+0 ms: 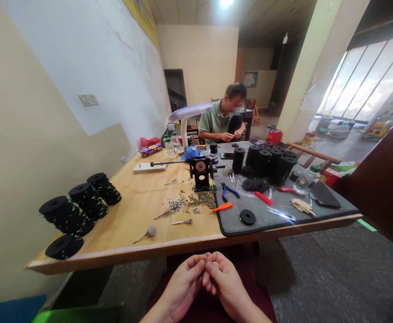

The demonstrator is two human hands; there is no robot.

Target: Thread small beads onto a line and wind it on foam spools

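We see left hand [183, 287] and right hand [226, 281] fingertips together, both pinching a tiny piece [204, 262], just below near edge of table [139, 211]; held low and close for fine finger work, we judge.

no text can be read. blue marks are seen on the yellow banner [141, 11] at eleven o'clock, but they are cut off and blurred. print on the wall notice [251, 79] at one o'clock and the purple box [151, 149] at nine o'clock is too small.
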